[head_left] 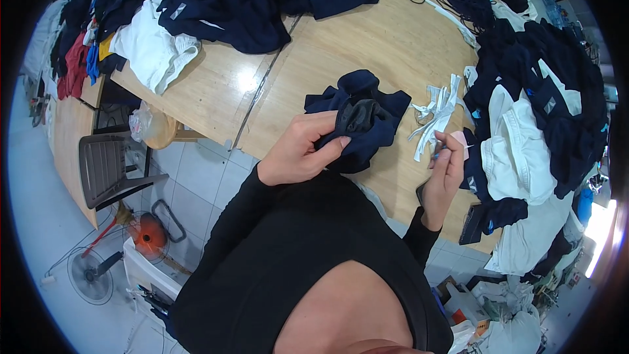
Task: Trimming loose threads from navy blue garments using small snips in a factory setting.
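Note:
My left hand point(306, 149) pinches the edge of a bunched navy garment point(367, 141) between thumb and fingers. The garment rests over the table's near edge, with its dark inner lining point(359, 117) turned up toward me. To the right, my right hand point(445, 180) is apart from the garment, with its fingers drawn together. A small pale pinkish piece point(462, 144) shows at its fingertips, but what the fingers grip is too small to make out. Just beyond that hand lie several loose white strips point(436, 115) on the wooden table.
Navy clothes point(229, 0) are piled at the far left, beside a white garment point(157, 46). Dark cords point(468, 0) lie at the far right. More navy garments point(524, 59) and white garments point(517, 147) crowd the right edge. A grey chair point(108, 170) stands at the left.

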The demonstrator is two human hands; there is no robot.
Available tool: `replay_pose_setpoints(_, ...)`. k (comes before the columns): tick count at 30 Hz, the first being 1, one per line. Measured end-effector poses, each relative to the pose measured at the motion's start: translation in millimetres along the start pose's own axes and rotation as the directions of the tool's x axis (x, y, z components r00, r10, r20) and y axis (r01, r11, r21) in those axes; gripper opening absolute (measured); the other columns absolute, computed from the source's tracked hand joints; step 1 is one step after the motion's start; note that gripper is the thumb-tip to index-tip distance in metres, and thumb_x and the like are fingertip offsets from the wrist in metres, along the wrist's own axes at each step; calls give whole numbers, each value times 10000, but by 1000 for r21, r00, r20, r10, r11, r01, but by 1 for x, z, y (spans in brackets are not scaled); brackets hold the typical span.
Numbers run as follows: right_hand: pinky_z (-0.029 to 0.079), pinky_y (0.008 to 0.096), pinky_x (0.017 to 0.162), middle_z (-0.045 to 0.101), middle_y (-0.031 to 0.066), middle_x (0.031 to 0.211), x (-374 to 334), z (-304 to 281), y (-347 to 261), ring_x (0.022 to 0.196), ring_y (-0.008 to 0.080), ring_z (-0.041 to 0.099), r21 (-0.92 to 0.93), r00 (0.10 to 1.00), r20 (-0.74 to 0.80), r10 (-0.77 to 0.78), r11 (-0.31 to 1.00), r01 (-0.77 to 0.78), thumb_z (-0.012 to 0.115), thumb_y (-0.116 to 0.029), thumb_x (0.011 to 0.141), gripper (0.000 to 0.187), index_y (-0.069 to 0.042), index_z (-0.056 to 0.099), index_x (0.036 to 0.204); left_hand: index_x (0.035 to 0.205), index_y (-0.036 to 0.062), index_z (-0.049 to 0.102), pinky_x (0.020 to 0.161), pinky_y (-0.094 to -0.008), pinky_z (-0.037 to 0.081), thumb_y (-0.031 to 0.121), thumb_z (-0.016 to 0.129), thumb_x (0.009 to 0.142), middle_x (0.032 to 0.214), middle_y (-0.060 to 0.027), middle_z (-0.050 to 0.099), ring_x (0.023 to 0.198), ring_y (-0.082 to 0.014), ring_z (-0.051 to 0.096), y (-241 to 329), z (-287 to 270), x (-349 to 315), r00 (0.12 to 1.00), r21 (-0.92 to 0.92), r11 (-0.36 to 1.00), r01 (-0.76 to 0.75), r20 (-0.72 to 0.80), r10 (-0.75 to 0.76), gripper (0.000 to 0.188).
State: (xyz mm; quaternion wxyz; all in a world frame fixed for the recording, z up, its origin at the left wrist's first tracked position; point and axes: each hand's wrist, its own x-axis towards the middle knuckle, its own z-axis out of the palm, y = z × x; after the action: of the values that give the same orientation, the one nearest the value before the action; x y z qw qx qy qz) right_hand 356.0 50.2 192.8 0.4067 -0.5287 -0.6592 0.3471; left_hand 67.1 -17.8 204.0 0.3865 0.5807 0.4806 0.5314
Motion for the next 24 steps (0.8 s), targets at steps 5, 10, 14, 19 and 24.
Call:
replay_pose_setpoints(5, 498, 301, 688, 694, 119, 1055, -2, 21, -52, 792, 163, 641, 15, 902, 230, -366, 928, 373, 756, -284, 1026, 367, -11, 661, 1252, 1002, -27, 686, 626, -378, 453, -11, 678, 936, 798, -128, 603, 694, -293, 584, 3, 3, -2, 999, 54, 997, -47, 8, 47, 68)
replay_pose_setpoints(10, 470, 321, 539, 684, 88, 826, 2, 43, -56, 610, 230, 644, -52, 797, 240, -555, 812, 581, 972, -377, 790, 519, -27, 685, 1043, 995, -27, 691, 608, -394, 463, -10, 695, 914, 819, -153, 607, 707, -334, 608, 12, -3, -5, 996, 123, 989, -85, 50, 79, 84)
replay_pose_setpoints(14, 463, 317, 529, 689, 88, 777, 2, 48, -56, 601, 238, 653, -74, 778, 199, -597, 782, 619, 981, -375, 775, 496, -27, 688, 974, 971, -26, 687, 605, -399, 470, -11, 707, 894, 815, -149, 605, 702, -332, 613, 14, -3, -7, 993, 158, 983, -94, 81, 82, 81)
replay_pose_setpoints(19, 461, 316, 522, 692, 90, 737, 4, 48, -55, 589, 240, 664, -93, 745, 184, -642, 743, 663, 971, -365, 790, 455, -29, 689, 909, 953, -26, 679, 598, -394, 468, -6, 711, 885, 802, -145, 594, 691, -331, 610, 17, 0, -5, 993, 135, 986, -102, 71, 93, 78)
replay_pose_setpoints(24, 452, 317, 514, 688, 84, 723, 6, 49, -54, 579, 235, 657, -86, 740, 180, -648, 739, 668, 964, -357, 802, 432, -33, 689, 881, 922, -31, 669, 585, -399, 455, -5, 711, 881, 778, -146, 581, 678, -329, 601, 10, -1, -5, 989, 167, 978, -125, 101, 109, 64)
